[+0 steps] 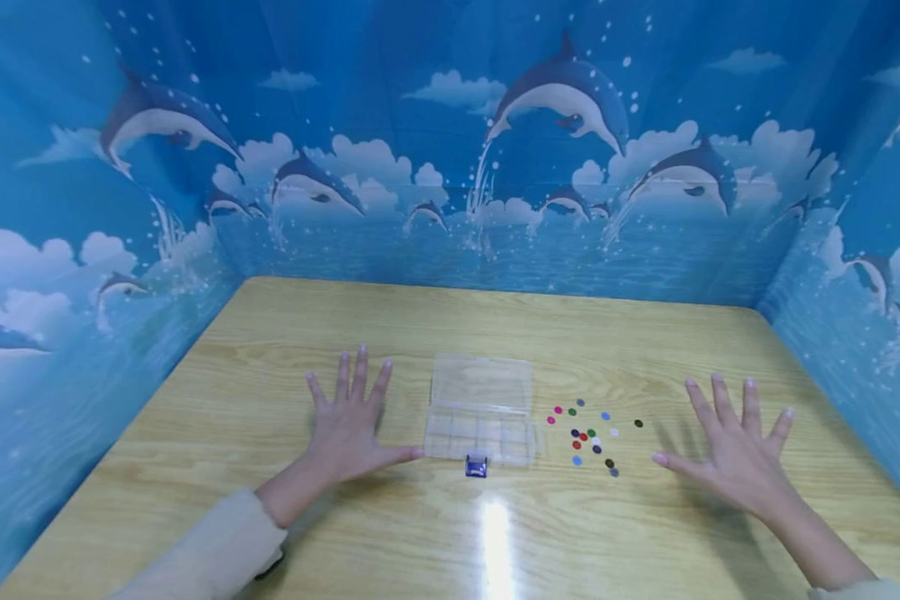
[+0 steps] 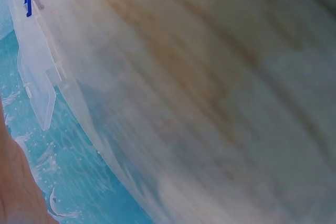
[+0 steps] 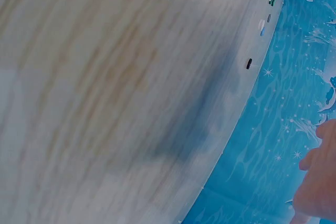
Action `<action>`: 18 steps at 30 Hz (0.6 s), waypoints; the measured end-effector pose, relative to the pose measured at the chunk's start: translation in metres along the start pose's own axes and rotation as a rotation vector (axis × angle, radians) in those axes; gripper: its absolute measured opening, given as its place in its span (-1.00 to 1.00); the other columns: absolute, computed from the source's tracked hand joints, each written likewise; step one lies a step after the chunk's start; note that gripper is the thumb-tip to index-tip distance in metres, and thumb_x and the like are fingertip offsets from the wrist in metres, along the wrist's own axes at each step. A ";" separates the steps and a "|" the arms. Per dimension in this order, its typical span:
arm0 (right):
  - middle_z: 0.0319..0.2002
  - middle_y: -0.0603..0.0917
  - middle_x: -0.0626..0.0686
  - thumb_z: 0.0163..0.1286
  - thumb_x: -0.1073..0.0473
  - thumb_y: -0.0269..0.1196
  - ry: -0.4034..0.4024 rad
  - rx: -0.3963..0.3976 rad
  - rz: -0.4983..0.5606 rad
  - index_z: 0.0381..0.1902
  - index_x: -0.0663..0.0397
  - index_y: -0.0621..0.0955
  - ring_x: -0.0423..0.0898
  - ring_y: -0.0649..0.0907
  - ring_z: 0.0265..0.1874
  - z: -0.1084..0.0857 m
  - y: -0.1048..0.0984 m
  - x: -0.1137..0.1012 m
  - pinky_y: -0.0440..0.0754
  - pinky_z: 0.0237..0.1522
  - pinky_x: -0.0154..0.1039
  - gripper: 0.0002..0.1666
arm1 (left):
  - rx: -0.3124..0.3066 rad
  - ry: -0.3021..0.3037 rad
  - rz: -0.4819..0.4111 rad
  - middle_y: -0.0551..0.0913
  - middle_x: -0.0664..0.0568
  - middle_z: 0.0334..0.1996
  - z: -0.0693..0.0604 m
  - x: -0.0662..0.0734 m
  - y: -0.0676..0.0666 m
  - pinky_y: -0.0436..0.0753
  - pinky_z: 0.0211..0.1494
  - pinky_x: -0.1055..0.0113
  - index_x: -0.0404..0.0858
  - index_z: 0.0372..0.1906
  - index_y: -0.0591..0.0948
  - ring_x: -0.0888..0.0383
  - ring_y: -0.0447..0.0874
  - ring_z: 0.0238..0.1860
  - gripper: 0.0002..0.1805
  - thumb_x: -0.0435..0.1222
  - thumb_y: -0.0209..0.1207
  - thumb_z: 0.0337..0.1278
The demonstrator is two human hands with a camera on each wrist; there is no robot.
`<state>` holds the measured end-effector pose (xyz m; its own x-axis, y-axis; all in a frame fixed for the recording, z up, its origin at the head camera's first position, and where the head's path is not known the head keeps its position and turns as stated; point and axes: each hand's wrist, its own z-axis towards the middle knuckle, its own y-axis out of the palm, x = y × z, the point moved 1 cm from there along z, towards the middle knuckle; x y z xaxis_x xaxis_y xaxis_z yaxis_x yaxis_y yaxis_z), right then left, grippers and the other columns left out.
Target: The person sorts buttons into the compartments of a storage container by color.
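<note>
A clear plastic compartment box [image 1: 480, 433] lies on the table with its lid [image 1: 482, 382] folded back. By its front edge sits a small blue object [image 1: 476, 466], its kind unclear. Several small round discs [image 1: 583, 437] in red, pink, green, blue, white and black are scattered to the right of the box. My left hand [image 1: 345, 437] is spread wide left of the box, the thumb tip close to its front left corner. Fingers splayed, my right hand [image 1: 742, 458] hovers right of the discs. Both hands hold nothing.
The wood-grain table [image 1: 330, 308] has rounded far corners. Blue curtains [image 1: 390, 242] printed with dolphins and clouds surround it at the back and sides. A bright light reflection falls on the tabletop in front of the box.
</note>
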<state>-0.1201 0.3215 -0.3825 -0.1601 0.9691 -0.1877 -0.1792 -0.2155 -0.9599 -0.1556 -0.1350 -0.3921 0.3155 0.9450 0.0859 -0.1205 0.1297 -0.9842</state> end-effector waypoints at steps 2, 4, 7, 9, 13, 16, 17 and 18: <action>0.44 -0.26 0.34 0.05 -0.39 0.22 -0.001 -0.004 0.003 0.48 -0.06 -0.19 0.15 -0.59 0.34 -0.001 0.001 0.000 -0.77 0.10 0.36 0.27 | 0.000 0.004 0.005 -0.48 -0.21 0.45 -0.001 0.000 0.000 -0.41 0.25 -0.46 -0.15 0.47 -0.15 -0.26 -0.49 0.44 0.32 0.52 0.01 -0.36; 0.44 -0.25 0.35 0.06 -0.39 0.21 -0.002 -0.009 0.006 0.48 -0.08 -0.20 0.15 -0.58 0.34 0.000 0.001 -0.001 -0.77 0.10 0.37 0.27 | -0.002 0.006 0.008 -0.48 -0.21 0.45 -0.002 0.000 -0.001 -0.41 0.25 -0.46 -0.15 0.47 -0.14 -0.26 -0.49 0.44 0.32 0.53 -0.01 -0.36; 0.43 -0.23 0.36 0.06 -0.39 0.21 -0.005 -0.015 0.012 0.48 -0.08 -0.21 0.16 -0.58 0.35 0.000 0.001 -0.002 -0.75 0.10 0.39 0.27 | 0.003 0.013 0.017 -0.45 -0.22 0.45 -0.003 0.000 -0.001 -0.38 0.24 -0.47 -0.17 0.47 -0.10 -0.28 -0.45 0.44 0.31 0.54 -0.03 -0.36; 0.43 -0.21 0.38 0.06 -0.39 0.21 -0.007 -0.016 0.014 0.48 -0.10 -0.23 0.15 -0.58 0.35 0.000 0.001 -0.002 -0.75 0.10 0.39 0.27 | 0.003 0.018 0.028 -0.42 -0.23 0.45 -0.003 0.000 -0.001 -0.33 0.25 -0.48 -0.18 0.47 -0.10 -0.28 -0.41 0.45 0.32 0.54 -0.03 -0.36; 0.44 -0.24 0.36 0.06 -0.38 0.22 -0.008 -0.013 0.013 0.48 -0.09 -0.22 0.14 -0.58 0.35 -0.001 0.002 -0.001 -0.78 0.11 0.35 0.27 | 0.007 0.041 0.050 -0.39 -0.25 0.45 -0.004 0.002 0.001 -0.24 0.26 -0.49 -0.18 0.47 -0.19 -0.28 -0.37 0.45 0.34 0.56 -0.06 -0.35; 0.44 -0.29 0.32 0.06 -0.38 0.22 -0.007 -0.011 0.008 0.48 -0.10 -0.22 0.13 -0.58 0.35 -0.003 0.003 0.000 -0.78 0.11 0.34 0.27 | 0.007 0.052 0.048 -0.39 -0.25 0.45 -0.003 0.004 0.002 -0.21 0.27 -0.48 -0.19 0.47 -0.25 -0.26 -0.37 0.45 0.36 0.57 -0.08 -0.35; 0.44 -0.30 0.31 0.06 -0.38 0.22 -0.006 -0.011 0.010 0.48 -0.11 -0.23 0.12 -0.58 0.36 -0.003 0.004 0.001 -0.78 0.11 0.34 0.27 | 0.004 0.054 0.041 -0.38 -0.25 0.45 -0.003 0.005 0.003 -0.21 0.28 -0.47 -0.20 0.47 -0.25 -0.26 -0.38 0.46 0.36 0.56 -0.06 -0.34; 0.44 -0.30 0.31 0.06 -0.38 0.22 -0.007 -0.011 0.010 0.48 -0.11 -0.23 0.12 -0.58 0.35 -0.004 0.004 0.001 -0.77 0.12 0.34 0.27 | -0.004 0.052 0.040 -0.39 -0.24 0.45 -0.003 0.006 0.003 -0.22 0.28 -0.46 -0.21 0.47 -0.25 -0.25 -0.39 0.46 0.37 0.56 -0.06 -0.35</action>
<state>-0.1176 0.3224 -0.3877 -0.1687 0.9660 -0.1960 -0.1671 -0.2240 -0.9602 -0.1510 -0.1295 -0.3948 0.3587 0.9327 0.0382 -0.1303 0.0906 -0.9873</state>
